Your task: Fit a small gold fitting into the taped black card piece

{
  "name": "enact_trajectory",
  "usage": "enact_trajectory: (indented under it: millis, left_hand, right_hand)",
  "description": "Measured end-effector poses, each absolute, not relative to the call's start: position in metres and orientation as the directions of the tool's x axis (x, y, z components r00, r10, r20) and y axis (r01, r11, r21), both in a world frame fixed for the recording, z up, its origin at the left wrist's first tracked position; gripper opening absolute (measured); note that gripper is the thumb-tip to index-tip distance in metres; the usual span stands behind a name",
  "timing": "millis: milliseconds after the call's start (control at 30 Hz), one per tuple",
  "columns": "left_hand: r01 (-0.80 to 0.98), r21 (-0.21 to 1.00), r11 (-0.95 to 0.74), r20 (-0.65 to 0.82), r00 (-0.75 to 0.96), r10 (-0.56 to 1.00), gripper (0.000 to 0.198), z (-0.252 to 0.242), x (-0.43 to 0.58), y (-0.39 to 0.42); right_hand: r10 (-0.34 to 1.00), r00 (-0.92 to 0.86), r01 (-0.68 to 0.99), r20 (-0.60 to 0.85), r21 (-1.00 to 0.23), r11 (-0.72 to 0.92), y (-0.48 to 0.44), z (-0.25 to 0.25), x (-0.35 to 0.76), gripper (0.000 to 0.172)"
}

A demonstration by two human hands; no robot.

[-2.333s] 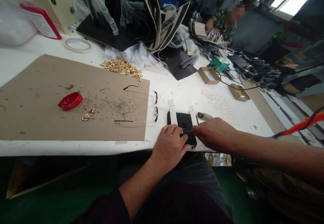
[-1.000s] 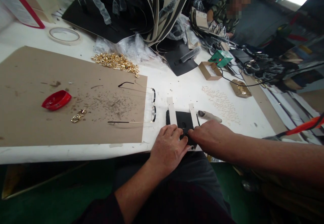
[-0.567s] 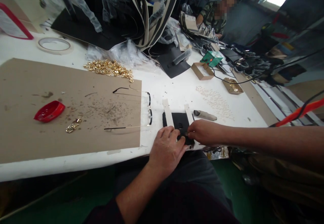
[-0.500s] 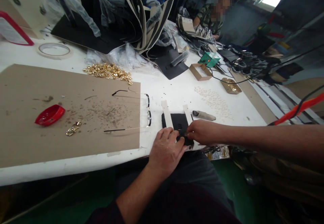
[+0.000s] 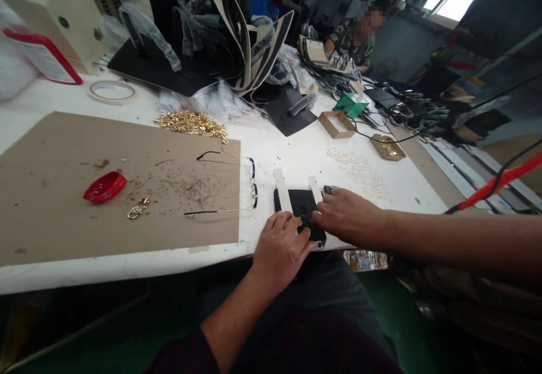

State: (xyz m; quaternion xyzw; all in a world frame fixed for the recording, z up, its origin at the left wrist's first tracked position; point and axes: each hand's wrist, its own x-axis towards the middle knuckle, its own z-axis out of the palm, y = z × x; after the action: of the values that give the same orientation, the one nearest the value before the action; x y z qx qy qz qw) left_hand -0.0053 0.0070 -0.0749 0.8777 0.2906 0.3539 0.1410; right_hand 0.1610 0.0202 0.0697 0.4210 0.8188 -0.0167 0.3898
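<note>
Bench: white worktable (image 5: 296, 154).
Left hand (image 5: 282, 244): spread flat, pressing small black pad (image 5: 301, 200).
Right hand (image 5: 347, 216): fingertips (image 5: 322, 214) on pad; pinch unclear.
Progress: two white tape strips (image 5: 281, 189) already laid across.

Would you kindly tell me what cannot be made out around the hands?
Head view:
Black pad: near edge hidden under left hand and right hand.
Grey tool: mostly behind the right hand.
What the right hand touches: covered by its fingers.
Beige machine: cut off by the top edge.
</note>
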Motion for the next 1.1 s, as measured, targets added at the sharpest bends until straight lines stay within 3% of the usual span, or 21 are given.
enact_trajectory:
  millis: [267,567,667,767,967,1033,1100]
  left_hand:
    - [0.412,0.452,-0.791,0.54,0.58,0.61,0.019,-0.075,-0.005,0.006]
    - [0.4,0.466,-0.79,0.546,0.572,0.612,0.017,-0.077,-0.005,0.008]
    - [0.394,0.48,-0.784,0.533,0.58,0.617,0.018,-0.076,-0.005,0.009]
    - [0.391,0.471,-0.79,0.536,0.585,0.609,0.017,-0.075,-0.006,0.009]
    - [0.396,0.469,-0.789,0.533,0.585,0.611,0.019,-0.074,-0.006,0.009]
    - [0.394,0.471,-0.789,0.53,0.589,0.61,0.018,-0.074,-0.006,0.009]
    - [0.393,0.473,-0.789,0.529,0.59,0.611,0.018,-0.075,-0.006,0.008]
  right_hand:
    - [0.692,-0.437,0.595,-0.575,0.392,0.702,0.011,0.057,0.169,0.02]
    - [0.567,-0.22,0.727,-0.794,0.255,0.638,0.043,0.061,0.14,0.016]
    - [0.564,-0.11,0.787,-0.818,0.275,0.553,0.056,0.064,0.132,0.012]
    - [0.536,-0.032,0.862,-0.843,0.248,0.442,0.068,0.066,0.134,0.018]
    - [0.299,0.117,0.993,-0.947,0.121,-0.006,0.081,0.066,0.151,0.031]
    - [0.327,0.109,0.985,-0.939,0.146,0.089,0.08,0.068,0.148,0.03]
    - [0.418,0.08,0.925,-0.905,0.224,0.306,0.077,0.07,0.14,0.026]
